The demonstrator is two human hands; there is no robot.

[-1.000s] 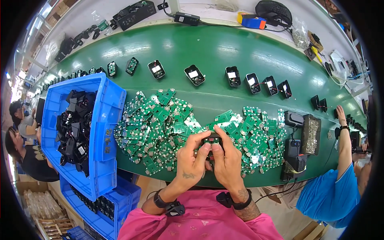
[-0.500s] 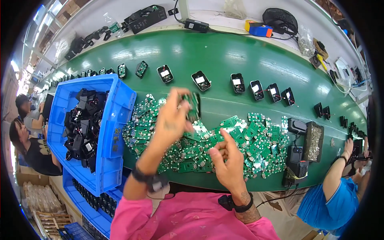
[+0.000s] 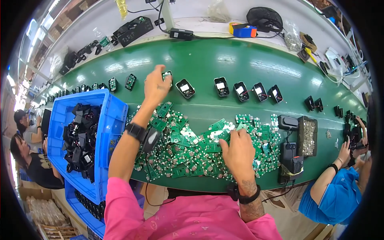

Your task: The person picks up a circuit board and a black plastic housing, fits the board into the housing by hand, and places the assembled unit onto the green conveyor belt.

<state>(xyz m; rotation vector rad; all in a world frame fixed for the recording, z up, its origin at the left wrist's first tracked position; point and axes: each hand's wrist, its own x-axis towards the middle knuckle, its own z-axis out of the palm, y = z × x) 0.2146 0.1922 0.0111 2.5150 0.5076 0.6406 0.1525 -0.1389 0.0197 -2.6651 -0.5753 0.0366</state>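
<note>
The two-handed hold is over: the left hand [image 3: 157, 86] has carried the black case [image 3: 168, 75] to eleven o'clock, grip unclear; the right hand [image 3: 240, 154] spreads loosely above circuit boards [image 3: 190, 160] at one o'clock.

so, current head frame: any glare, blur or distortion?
Head view: fisheye curves the bench's far edge, black corners; head view: pale glare streaks across its green top; head view: left hand and right hand readable, no heavy smear.

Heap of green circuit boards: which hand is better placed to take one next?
The right hand, probably: it is over the heap, while the left hand is beyond it, at a black box-shaped housing.
</note>
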